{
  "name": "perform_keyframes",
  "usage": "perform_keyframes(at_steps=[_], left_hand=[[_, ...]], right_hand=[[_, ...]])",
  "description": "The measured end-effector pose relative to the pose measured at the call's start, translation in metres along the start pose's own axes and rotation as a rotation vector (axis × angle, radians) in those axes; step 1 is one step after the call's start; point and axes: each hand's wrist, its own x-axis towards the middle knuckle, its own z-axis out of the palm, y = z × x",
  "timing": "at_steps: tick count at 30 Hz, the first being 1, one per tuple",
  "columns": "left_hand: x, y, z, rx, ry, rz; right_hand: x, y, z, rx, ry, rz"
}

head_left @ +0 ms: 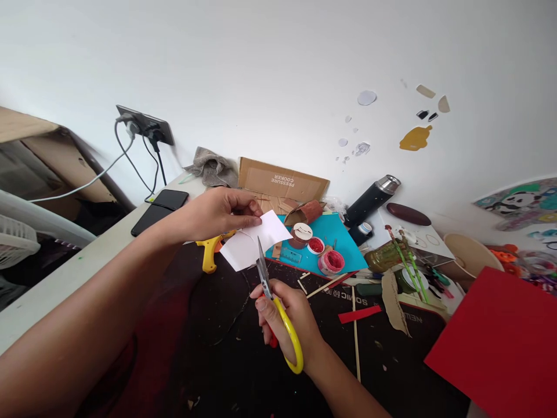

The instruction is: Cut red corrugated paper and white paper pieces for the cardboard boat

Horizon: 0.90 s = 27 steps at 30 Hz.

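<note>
My left hand [232, 210] pinches the top edge of a white piece of paper [272, 226], fingers closed on it. My right hand [289, 319] grips a pair of scissors [264, 278] with yellow and red handles. The scissor blades point up and lie at the paper's lower middle, with a cut line running into the sheet. Just left of the paper, a yellow glue gun [210, 255] rests on the table, partly hidden behind the sheet.
Open paint jars [331, 262] stand on a blue sheet [348, 238]. A black thermos [369, 200] leans by the wall. At right are a jar with brushes [387, 255] and red card [500, 342]. Thin sticks [355, 342] lie on the dark mat. A phone [160, 210] lies left.
</note>
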Motion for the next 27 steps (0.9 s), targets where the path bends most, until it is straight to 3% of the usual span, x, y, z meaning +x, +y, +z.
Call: perform_keyframes(at_steps=[27], left_hand=[[-0.0004,0.0070,0.0040,-0.017,-0.034,-0.014]], right_hand=[[-0.0041,-0.0092,-0.0003,-0.034,0.018,0.033]])
